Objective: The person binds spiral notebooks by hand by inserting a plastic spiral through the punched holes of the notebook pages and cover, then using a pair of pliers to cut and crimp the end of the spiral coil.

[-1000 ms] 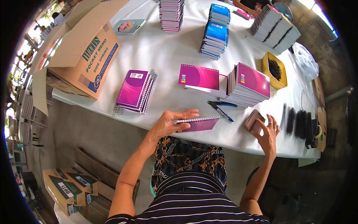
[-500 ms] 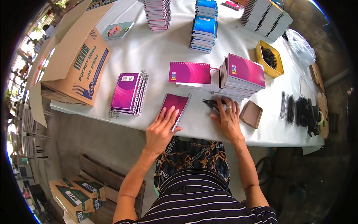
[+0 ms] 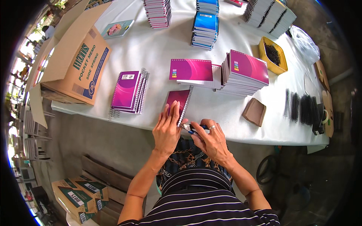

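A purple spiral notebook point(image 3: 178, 98) lies at the table's front edge, its wire coil along the right side. My left hand point(image 3: 165, 126) is closed on its near end, fingers over the cover and the thumb by the coil. My right hand point(image 3: 213, 141) is closed around pliers point(image 3: 191, 130), whose jaws are at the coil's near end; the exact bite is too small to see. To the left sits a small stack of coiled purple notebooks point(image 3: 126, 90). Beyond my hands lie a loose purple cover with pages point(image 3: 191, 69) and a thick stack of punched purple notebooks point(image 3: 248, 67).
An open cardboard box point(image 3: 81, 71) stands at left. A brown block point(image 3: 254, 112) and black coils point(image 3: 307, 110) are at right, with a yellow tray point(image 3: 281, 67) of black pieces behind. Blue notebooks point(image 3: 205, 24) and pink-edged notebooks point(image 3: 157, 15) are stacked farther back.
My right hand has picked up the pliers from the table and brought them left to the notebook's coil. My left hand has shifted slightly right, its fingers closer together.
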The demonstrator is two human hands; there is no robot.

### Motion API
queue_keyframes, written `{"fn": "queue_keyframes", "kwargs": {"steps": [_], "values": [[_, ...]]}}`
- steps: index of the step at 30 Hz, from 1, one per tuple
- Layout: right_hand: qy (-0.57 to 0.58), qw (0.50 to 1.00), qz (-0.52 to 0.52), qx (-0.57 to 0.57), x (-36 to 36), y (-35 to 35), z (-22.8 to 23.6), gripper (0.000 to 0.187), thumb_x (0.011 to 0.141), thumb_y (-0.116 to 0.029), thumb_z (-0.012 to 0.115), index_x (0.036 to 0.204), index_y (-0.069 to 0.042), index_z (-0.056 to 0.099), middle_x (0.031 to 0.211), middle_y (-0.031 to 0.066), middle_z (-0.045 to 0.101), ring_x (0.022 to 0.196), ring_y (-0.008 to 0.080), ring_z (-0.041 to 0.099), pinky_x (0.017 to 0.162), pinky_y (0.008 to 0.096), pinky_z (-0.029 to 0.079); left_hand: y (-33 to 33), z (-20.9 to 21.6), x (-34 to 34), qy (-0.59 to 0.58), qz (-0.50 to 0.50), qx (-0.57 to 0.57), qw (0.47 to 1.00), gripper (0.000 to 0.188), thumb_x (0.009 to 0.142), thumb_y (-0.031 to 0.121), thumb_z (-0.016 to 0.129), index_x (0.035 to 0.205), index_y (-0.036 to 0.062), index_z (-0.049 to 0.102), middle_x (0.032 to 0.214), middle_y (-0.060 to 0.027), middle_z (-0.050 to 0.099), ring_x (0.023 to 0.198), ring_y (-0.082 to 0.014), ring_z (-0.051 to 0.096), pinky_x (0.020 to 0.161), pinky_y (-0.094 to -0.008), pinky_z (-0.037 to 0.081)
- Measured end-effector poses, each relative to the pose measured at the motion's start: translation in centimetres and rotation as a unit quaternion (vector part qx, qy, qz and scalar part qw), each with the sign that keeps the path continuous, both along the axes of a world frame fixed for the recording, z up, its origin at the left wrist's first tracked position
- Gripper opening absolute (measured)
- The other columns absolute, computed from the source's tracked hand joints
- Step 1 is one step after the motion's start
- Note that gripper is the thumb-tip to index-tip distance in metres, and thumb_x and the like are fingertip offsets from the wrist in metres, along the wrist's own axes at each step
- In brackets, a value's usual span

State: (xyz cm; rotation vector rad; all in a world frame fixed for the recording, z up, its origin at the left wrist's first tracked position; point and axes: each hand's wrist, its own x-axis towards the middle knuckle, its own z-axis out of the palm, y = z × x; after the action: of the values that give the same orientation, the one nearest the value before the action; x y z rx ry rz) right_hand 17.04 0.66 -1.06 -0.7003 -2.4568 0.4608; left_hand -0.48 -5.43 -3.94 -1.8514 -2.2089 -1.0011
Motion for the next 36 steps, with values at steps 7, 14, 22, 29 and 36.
{"fn": "queue_keyframes", "kwargs": {"steps": [7,14,22,29,36], "values": [[-0.042,0.811,0.096,-0.576,0.1,3.2,2.0,0.026,0.102,-0.026,0.055,0.105,-0.003,0.067,0.075,0.0042,0.061,0.062,0.0125,0.058,0.055,0.0276,0.048,-0.4,0.8,-0.4,-0.008,0.008,0.015,1.0,0.057,0.09,0.026,0.068,0.143,0.0106,0.051,0.132,-0.01,0.063,0.121,-0.0328,0.06,0.097,-0.0442,0.051],[-0.032,0.981,0.039,-0.188,2.2,6.8,2.8,0.025,0.098,-0.022,0.059,0.111,-0.001,0.067,0.089,0.018,0.062,0.07,0.0335,0.062,0.067,0.0416,0.049,-4.1,8.6,-4.5,0.086,0.03,0.044,0.995,0.054,0.084,0.027,0.072,0.134,0.0087,0.061,0.132,-0.0084,0.063,0.121,-0.0307,0.061,0.102,-0.0439,0.048],[-0.012,0.995,-0.033,0.088,-1.0,8.4,2.0,0.03,0.085,-0.016,0.073,0.113,-0.006,0.065,0.113,0.0111,0.058,0.105,0.0321,0.056,0.087,0.0441,0.046,-3.3,5.4,-16.3,0.053,0.02,-0.216,0.975,0.078,0.077,0.048,0.07,0.147,0.0212,0.047,0.153,-0.003,0.044,0.147,-0.0357,0.028,0.116,-0.0594,0.021],[0.016,0.978,-0.07,0.198,-6.1,10.9,3.2,0.05,0.082,-0.019,0.074,0.128,-0.006,0.06,0.128,0.0135,0.057,0.119,0.0308,0.054,0.1,0.0449,0.043,-1.8,6.0,-12.0,-0.008,-0.022,0.048,0.999,0.067,0.088,0.04,0.067,0.147,0.0154,0.048,0.152,-0.0047,0.046,0.147,-0.0367,0.027,0.12,-0.0519,0.018],[-0.05,0.975,-0.02,0.218,-5.6,11.8,-0.6,0.049,0.083,-0.009,0.059,0.132,-0.004,0.059,0.136,0.0162,0.057,0.125,0.0298,0.053,0.106,0.0467,0.039,1.1,3.3,-5.6,-0.576,-0.115,0.03,0.809,0.073,0.096,0.041,0.064,0.151,0.0026,0.035,0.154,-0.0256,0.036,0.145,-0.0323,0.034,0.117,-0.0483,0.027]]}}
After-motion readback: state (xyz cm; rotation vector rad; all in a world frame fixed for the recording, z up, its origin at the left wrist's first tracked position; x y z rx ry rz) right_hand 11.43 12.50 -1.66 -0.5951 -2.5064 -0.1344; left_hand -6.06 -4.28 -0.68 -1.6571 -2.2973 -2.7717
